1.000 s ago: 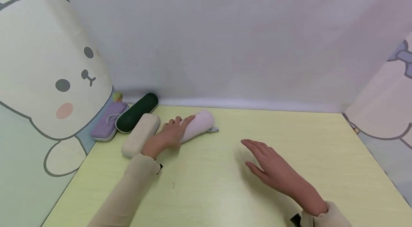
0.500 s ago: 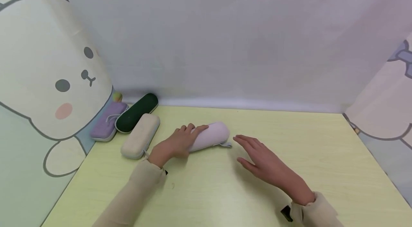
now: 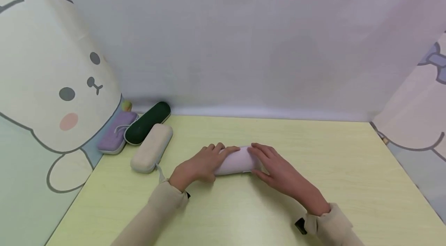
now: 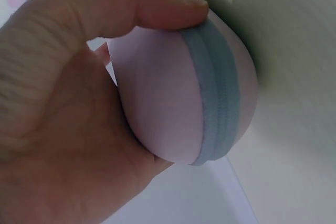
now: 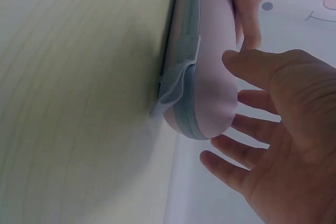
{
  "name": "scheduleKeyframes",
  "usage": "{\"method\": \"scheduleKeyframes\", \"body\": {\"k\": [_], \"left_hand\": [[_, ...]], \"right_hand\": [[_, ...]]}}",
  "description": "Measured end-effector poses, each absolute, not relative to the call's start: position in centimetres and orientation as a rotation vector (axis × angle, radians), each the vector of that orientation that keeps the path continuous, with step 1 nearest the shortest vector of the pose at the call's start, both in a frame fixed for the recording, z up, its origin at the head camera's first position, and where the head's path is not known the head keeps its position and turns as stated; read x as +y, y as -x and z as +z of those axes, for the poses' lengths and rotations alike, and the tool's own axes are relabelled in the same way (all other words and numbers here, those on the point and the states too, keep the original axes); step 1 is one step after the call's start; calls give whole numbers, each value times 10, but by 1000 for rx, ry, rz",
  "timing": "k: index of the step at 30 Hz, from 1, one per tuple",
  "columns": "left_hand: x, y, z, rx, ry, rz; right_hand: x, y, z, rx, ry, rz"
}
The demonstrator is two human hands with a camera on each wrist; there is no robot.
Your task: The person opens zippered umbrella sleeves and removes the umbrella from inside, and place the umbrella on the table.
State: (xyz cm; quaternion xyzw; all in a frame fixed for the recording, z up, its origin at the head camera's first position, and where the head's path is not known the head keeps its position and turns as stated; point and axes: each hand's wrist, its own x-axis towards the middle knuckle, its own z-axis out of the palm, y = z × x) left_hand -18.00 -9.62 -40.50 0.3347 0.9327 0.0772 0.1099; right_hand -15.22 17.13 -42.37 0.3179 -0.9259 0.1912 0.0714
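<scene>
A pale pink zippered glasses case [image 3: 237, 161] lies on the table between both hands. My left hand [image 3: 203, 164] grips its left end; in the left wrist view the thumb [image 4: 173, 13] presses beside the grey-blue zip band [image 4: 212, 93]. At the other end is my right hand [image 3: 278, 170], its fingers extended over and behind the case. The right wrist view shows that thumb [image 5: 252, 65] close to the pink shell, and I cannot tell whether it touches. A grey fabric tab [image 5: 176, 85] sticks out from the zip near this end.
To the left lie a cream case [image 3: 152, 148] with a grey strap [image 3: 160, 172], a dark green case [image 3: 148, 123] and a purple case [image 3: 117, 131]. A small greenish round thing [image 3: 126, 105] sits behind them. A pale curtain [image 3: 244, 44] hangs along the table's back edge.
My left hand has brought the pink glasses case rightward and nearer, turning it more crosswise. The right hand has moved left to the case's end. The other cases have stayed put.
</scene>
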Motion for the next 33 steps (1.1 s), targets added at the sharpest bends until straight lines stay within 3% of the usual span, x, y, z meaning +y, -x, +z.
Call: {"method": "scheduleKeyframes", "body": {"k": [23,33], "left_hand": [[-84,165,-419,2861,-1016,288],[-79,163,-422,2897,-975,287]], "right_hand": [[176,148,-423,-2834,-871,679],[171,135,-432,-2918,-480,837]]}}
